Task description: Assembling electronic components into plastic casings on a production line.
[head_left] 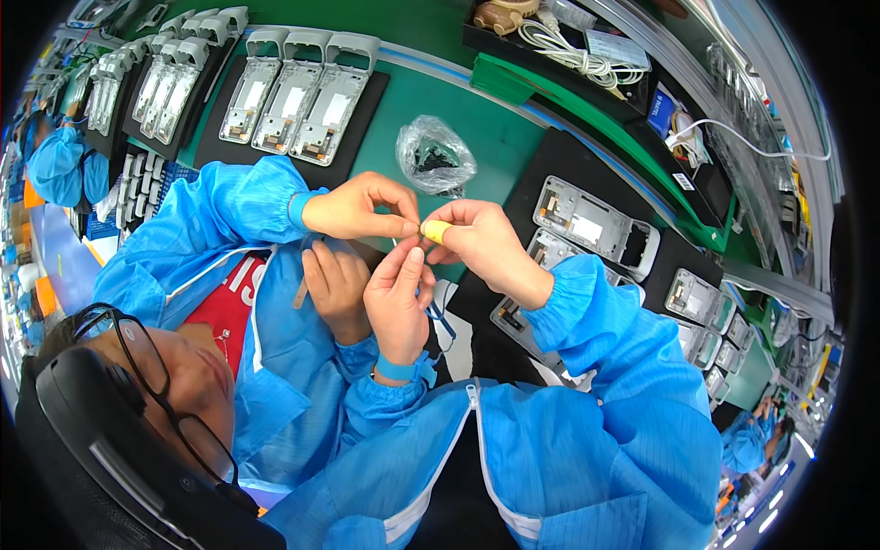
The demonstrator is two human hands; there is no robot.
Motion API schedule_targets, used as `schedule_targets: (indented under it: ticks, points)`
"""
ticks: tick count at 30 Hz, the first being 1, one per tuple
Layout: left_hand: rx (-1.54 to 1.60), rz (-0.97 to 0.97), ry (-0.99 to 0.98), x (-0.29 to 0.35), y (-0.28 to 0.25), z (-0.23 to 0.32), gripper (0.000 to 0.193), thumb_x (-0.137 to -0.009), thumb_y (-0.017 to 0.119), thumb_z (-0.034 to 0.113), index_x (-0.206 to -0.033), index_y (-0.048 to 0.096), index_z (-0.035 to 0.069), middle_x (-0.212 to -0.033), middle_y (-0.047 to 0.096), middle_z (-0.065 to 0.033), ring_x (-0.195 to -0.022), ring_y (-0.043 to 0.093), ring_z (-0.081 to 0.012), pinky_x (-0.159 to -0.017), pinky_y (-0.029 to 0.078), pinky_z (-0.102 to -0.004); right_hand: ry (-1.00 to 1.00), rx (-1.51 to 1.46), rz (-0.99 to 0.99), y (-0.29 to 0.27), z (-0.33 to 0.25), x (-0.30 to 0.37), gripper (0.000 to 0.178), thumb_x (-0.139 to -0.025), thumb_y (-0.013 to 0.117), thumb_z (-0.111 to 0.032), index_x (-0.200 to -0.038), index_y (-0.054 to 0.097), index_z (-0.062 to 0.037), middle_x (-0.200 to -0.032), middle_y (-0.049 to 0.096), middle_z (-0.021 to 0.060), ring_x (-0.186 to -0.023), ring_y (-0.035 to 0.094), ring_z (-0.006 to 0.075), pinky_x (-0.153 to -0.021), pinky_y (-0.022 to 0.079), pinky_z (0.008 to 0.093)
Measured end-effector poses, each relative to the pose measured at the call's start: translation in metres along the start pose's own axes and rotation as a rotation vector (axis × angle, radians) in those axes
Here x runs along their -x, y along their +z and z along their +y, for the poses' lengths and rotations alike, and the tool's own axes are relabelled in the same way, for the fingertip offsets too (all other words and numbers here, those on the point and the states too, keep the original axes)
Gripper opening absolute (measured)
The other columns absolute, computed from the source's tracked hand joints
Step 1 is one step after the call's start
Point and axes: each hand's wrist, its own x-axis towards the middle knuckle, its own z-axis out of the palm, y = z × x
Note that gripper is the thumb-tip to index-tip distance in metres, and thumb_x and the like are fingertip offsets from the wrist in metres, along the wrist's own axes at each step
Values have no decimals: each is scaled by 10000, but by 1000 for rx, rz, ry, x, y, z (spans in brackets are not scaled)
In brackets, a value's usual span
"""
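Close together at the middle of the frame, the fingertips of three hands meet. The person's right hand [477,240] comes in from the right, a yellow cover [436,231] on one finger, its thumb and forefinger drawn narrow into a pinch. Just below, the left hand [398,298] points upward with thumb and forefinger nearly together. Whatever lies between these fingertips is too small to make out, so I cannot tell whether either hand is closed on something.

A co-worker's hand [360,207] reaches in from the left, its fingertips beside those of the right hand; that co-worker's other hand [337,284] is half curled, left of the person's left hand.

Just above the fingertips, on the green tabletop [396,103], sits a crumpled clear plastic bag [436,154] with small dark pieces inside; it is the nearest thing to the hands that shows plainly. At the upper left, three grey device housings [295,101] lie side by side on a black mat [213,137]. Right of centre, another grey housing [587,216] lies on a dark mat [561,158]. A coiled white cable [579,60] rests in a bin at the upper right.
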Motion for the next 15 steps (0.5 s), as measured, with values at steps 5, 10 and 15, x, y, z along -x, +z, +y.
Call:
schedule_targets:
  ticks: [5,10,15]
  points:
    - [43,52,15,-2,-8,3,300,-894,539,81,-1170,521,-37,-933,611,-75,-630,495,-47,-436,308,-145,-67,-26,7,9,-5,-7,173,-858,545,-108,-958,605,20,-878,624,86,-768,603,135,-696,495,256]
    - [-73,-52,61,5,-17,-8,339,-946,403,90,-1265,460,-11,-1168,533,-126,-780,535,-88,-466,356,-168,-516,114,294,-27,4,-45,146,-848,520,-14,-962,612,-10,-898,621,34,-845,555,96,-759,435,234]
    - [-130,-137,91,9,-29,-22,336,-936,395,58,-1257,464,-17,-1203,513,-154,-816,551,-111,-493,384,-175,-489,302,509,-66,10,-85,157,-844,534,-9,-986,601,-11,-920,619,39,-845,560,108,-758,433,231]
